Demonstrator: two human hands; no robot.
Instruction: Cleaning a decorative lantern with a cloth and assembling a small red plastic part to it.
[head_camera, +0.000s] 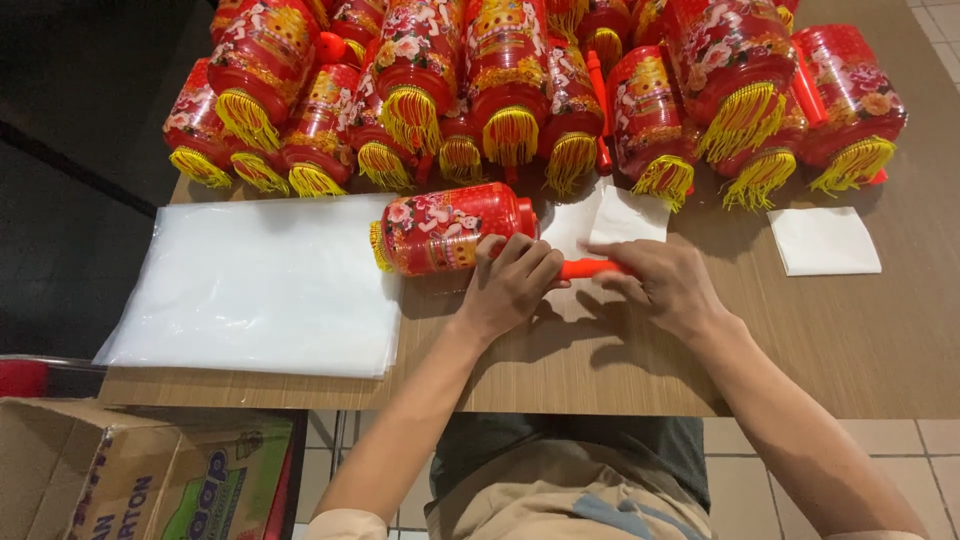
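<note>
A red flower-printed lantern (440, 228) with a yellow fringe lies on its side on the wooden table (850, 340). My left hand (512, 283) rests on its right end, fingers curled over it. An orange handle (588, 268) sticks out of that end, and my right hand (665, 285) grips it, fingers pointing left. A white paper sheet (605, 218) lies just behind both hands.
Many finished red lanterns (520, 80) with yellow tassels are piled along the table's far side. A stack of clear plastic bags (260, 285) lies at the left. A white paper pad (824, 240) sits at the right. A cardboard box (140, 470) stands on the floor, lower left.
</note>
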